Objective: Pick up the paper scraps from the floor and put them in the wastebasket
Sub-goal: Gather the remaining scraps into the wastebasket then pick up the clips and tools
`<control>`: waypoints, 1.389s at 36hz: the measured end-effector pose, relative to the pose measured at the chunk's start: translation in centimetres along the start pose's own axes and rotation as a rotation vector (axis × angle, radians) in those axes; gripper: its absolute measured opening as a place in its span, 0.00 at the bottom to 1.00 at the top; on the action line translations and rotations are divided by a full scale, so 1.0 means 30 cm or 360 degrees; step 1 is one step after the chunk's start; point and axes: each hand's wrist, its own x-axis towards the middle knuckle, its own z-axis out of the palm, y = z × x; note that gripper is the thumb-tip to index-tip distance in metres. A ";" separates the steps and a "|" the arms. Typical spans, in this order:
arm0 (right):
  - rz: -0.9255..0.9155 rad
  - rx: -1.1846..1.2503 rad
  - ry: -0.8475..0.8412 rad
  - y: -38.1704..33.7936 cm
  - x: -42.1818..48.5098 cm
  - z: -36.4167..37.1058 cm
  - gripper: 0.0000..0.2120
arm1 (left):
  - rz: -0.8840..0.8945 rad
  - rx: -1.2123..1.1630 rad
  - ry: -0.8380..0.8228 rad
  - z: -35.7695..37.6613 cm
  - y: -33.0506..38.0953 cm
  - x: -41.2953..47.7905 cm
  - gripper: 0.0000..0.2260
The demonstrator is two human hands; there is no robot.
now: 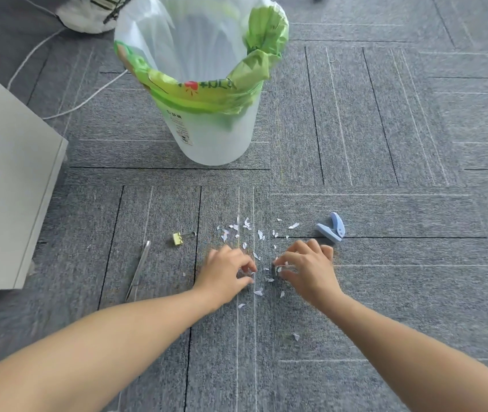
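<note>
Gathering step: left hand (227, 272) and right hand (306, 267) each pinch paper scraps (247, 223) off the floor (400, 292); next, lift them to the far wastebasket (213, 138).

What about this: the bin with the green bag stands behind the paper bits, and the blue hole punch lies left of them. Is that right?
Not quite. The head view shows the blue hole punch lying right of the paper bits, by the right hand. The bin with the green bag does stand behind them.
</note>
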 end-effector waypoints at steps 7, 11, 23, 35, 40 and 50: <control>-0.0075 -0.0038 -0.0004 0.014 0.011 0.012 0.05 | 0.0024 -0.0103 -0.0004 0.021 0.054 0.013 0.10; -0.0112 -0.0062 -0.0050 0.015 0.026 0.002 0.05 | 0.0029 -0.0062 0.0019 0.019 0.070 0.034 0.10; -0.0173 -0.0086 -0.0022 0.036 -0.001 0.040 0.03 | 0.0014 0.0041 0.0007 0.048 0.068 0.045 0.11; -0.0044 -0.0006 -0.0002 0.067 -0.058 0.033 0.05 | 0.0017 0.0074 0.0015 0.069 0.093 0.052 0.08; -0.0013 0.0031 0.0039 0.062 -0.074 0.008 0.04 | -0.0018 0.0049 0.0051 0.072 0.103 0.051 0.07; 0.0023 0.0052 0.0130 0.029 -0.099 -0.054 0.06 | 0.0044 0.0199 -0.0031 0.057 0.105 0.045 0.08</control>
